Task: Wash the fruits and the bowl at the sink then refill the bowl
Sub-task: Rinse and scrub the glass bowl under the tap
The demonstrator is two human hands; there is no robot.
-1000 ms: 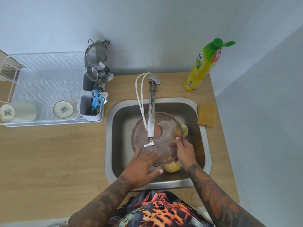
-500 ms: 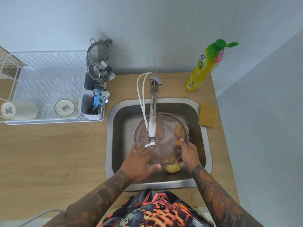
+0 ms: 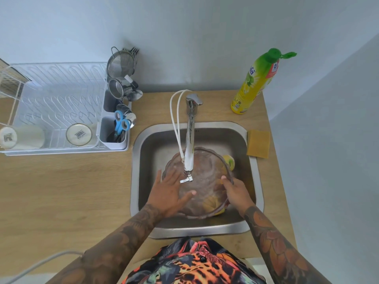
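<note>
Wooden counter (image 3: 61, 191), steel sink (image 3: 254, 201) inset. Glass bowl (image 3: 205, 177) in sink under faucet (image 3: 189, 144). Left hand (image 3: 168, 191) flat inside it, fingers spread; right hand (image 3: 235, 191) grips its rim. Fruits (image 3: 228, 160) beneath and beside. Sponge (image 3: 258, 143), soap bottle (image 3: 254, 83), dish rack (image 3: 57, 103) on counter.

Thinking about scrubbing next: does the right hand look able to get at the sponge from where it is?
Probably yes. The sponge lies uncovered on the counter beside the sink's right rim, nothing between, but the right hand grips the bowl and must let go.
</note>
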